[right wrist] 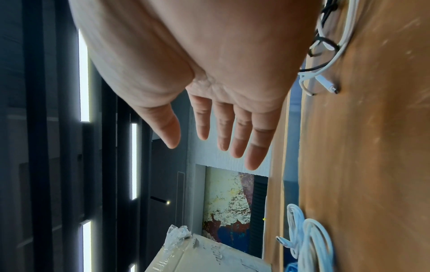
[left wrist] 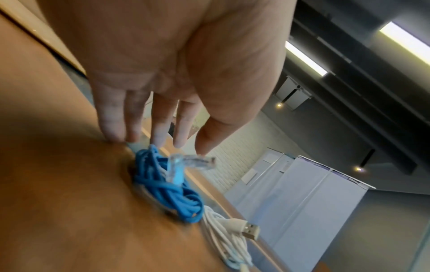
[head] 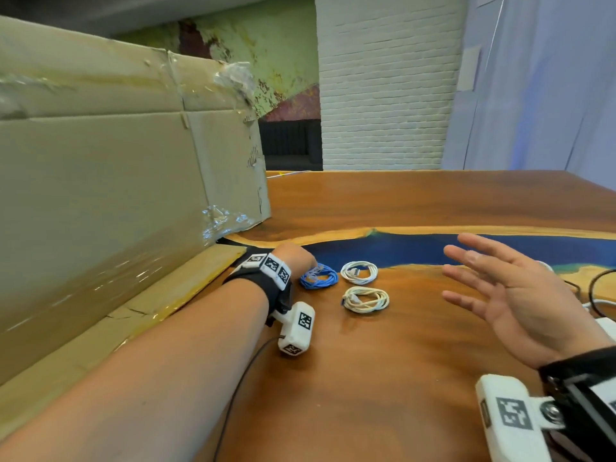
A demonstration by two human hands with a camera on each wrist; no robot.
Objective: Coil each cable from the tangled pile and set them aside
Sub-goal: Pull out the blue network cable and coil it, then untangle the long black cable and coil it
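Head view: coiled blue network cable with clear plugs (head: 319, 276) lies on the brown wooden table with a blue resin strip (head: 383, 378), just beside two coiled white USB cables (head: 359, 272) (head: 366, 298). Left hand (head: 296, 256) has straight fingers at the blue coil (contact unclear). Right hand (head: 520, 295) hovers spread wide, holding nothing. Judgement: release gently so loops stay stacked, then turn to the loose black and white cables (right wrist: 325, 55).
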